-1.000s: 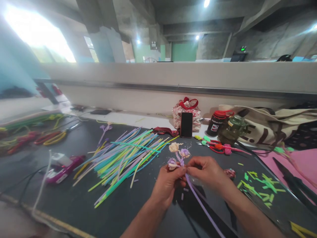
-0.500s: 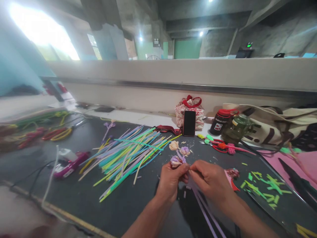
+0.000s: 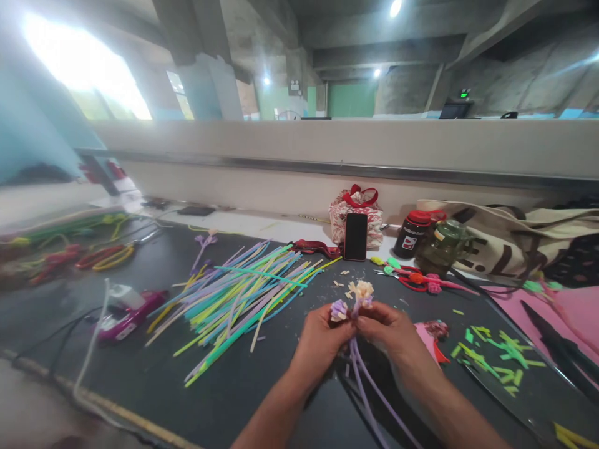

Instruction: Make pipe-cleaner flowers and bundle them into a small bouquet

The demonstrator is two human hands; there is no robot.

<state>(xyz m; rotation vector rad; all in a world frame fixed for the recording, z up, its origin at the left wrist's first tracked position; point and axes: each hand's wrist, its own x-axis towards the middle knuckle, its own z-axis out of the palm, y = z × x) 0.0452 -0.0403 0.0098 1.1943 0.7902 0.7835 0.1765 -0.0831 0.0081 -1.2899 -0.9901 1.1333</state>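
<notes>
Close together over the black table [image 3: 262,399], both my hands pinch a small craft flower sprig. My left hand [image 3: 322,337] is closed around the stem just under a purple and cream blossom [image 3: 339,310]. My right hand [image 3: 386,330] is closed at the base of a cream blossom [image 3: 363,292] with purple beneath it. Long thin purple stems [image 3: 364,390] hang from between the fingers towards me. The fingertips hide the exact join. Small cream cut pieces [image 3: 345,284] lie just beyond the hands.
A pile of pastel sticks [image 3: 243,299] lies to the left, near a magenta glue gun [image 3: 133,315]. A phone [image 3: 355,237] stands upright ahead. Scissors [image 3: 416,279], bottles [image 3: 412,234] and a canvas bag [image 3: 505,237] are at right, with green cut pieces [image 3: 505,352] nearer.
The sprig has turned in my hands: the cream blossom has swung right and now stands above my right fingers. The left purple blossom has shifted slightly right. My view has tilted a little upward.
</notes>
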